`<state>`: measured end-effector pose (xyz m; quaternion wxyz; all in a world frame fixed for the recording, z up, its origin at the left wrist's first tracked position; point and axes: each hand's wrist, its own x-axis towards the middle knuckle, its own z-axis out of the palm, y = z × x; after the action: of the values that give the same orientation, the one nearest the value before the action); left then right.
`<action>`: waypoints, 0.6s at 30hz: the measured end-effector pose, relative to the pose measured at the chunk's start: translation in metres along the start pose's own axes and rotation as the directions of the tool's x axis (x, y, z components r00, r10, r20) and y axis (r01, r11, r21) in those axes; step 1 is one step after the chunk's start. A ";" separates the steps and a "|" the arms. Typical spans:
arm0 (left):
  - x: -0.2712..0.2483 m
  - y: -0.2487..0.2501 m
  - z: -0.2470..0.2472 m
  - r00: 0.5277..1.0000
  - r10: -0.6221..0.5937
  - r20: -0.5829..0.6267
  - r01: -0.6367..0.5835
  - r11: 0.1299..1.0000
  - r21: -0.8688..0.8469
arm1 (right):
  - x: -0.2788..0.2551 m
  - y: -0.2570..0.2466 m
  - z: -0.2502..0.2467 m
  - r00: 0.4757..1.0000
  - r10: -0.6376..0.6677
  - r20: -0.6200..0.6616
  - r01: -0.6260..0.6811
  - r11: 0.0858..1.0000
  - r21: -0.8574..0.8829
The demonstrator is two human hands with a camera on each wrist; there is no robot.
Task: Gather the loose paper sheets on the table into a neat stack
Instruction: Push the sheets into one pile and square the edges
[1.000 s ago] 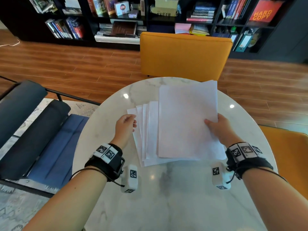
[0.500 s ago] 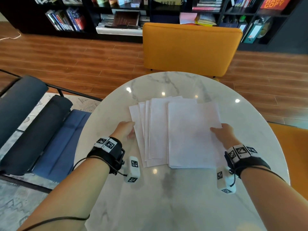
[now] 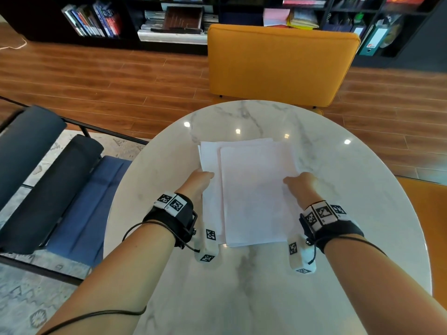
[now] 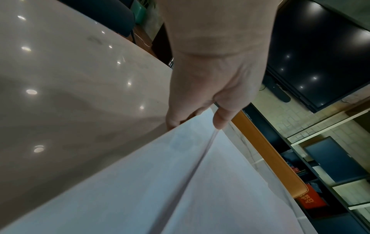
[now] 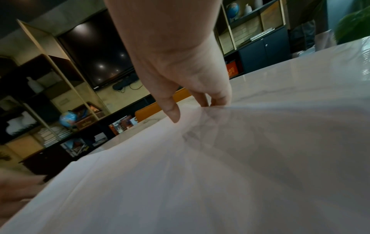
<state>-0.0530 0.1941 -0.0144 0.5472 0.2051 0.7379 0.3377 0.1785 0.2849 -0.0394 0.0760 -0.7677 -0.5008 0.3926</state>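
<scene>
Several white paper sheets [image 3: 254, 194] lie in a rough pile in the middle of the round marble table [image 3: 242, 293], with the lower sheets sticking out to the left and at the far edge. My left hand [image 3: 205, 176] holds the pile's left edge; in the left wrist view the thumb lies on top of the paper sheets [image 4: 180, 190] and the fingers [image 4: 174, 121] sit underneath. My right hand [image 3: 290, 181] holds the right edge, and the right wrist view shows the thumb pressing on the paper sheets [image 5: 200, 174] with fingers [image 5: 208, 101] behind the edge.
An orange chair [image 3: 278, 64] stands just past the table's far edge. Part of another orange seat [image 3: 425, 226] shows at the right. A dark blue lounge chair [image 3: 60, 189] stands to the left. Bookshelves [image 3: 169, 18] line the back wall.
The top sheet came down flat onto the others. Both hands moved inward, and the fanned sheets on the left slid under the top sheet into a tighter pile.
</scene>
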 end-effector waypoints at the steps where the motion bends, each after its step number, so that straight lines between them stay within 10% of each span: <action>1: 0.004 -0.003 0.001 1.000 0.004 0.007 -0.004 1.000 0.021 | -0.002 -0.003 0.004 1.000 -0.010 0.013 0.009 1.000 0.023; 13: 0.000 -0.013 0.013 0.986 0.152 -0.065 -0.153 0.988 -0.002 | -0.018 -0.009 0.021 0.990 -0.087 0.109 0.089 0.996 -0.012; 18: -0.013 -0.023 0.020 0.957 0.261 -0.127 -0.269 0.962 -0.048 | -0.016 0.007 0.010 0.990 -0.083 0.113 0.053 0.967 0.248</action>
<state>-0.0285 0.1747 -0.0261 0.4582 0.2638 0.7238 0.4434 0.1738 0.2656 -0.0414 0.1526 -0.7094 -0.4783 0.4946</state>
